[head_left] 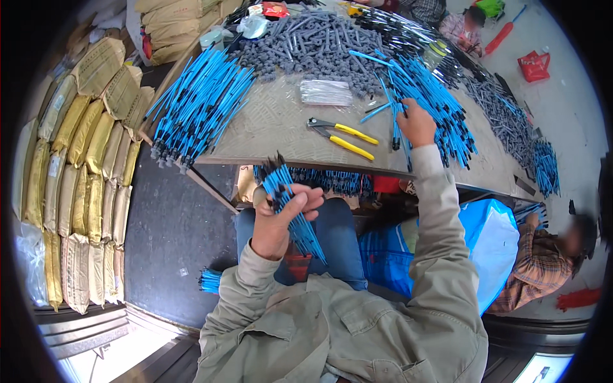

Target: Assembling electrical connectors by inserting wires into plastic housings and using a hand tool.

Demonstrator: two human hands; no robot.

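My left hand [278, 220] is closed around a bundle of thin blue sticks with black ends [306, 241], held tilted above my lap. Over the table's right side, my right hand [418, 124] has its fingers curled in at the edge of a large heap of similar blue sticks [450, 115]. It pinches one or more of them; the fingertips are partly hidden. Between the two hands, a pair of pliers with yellow handles [348, 136] lies on the table [268, 137]. Behind the pliers is a stack of thin pale strips or wires [325, 93].
Another blue-stick heap [207, 96] covers the table's left side. Grey plastic pieces [313, 41] are piled at the back. Stacked sacks [86, 147] line the left. At the right are a blue bag [491, 242], a person in a plaid shirt [536, 268] and another person farther back [463, 35].
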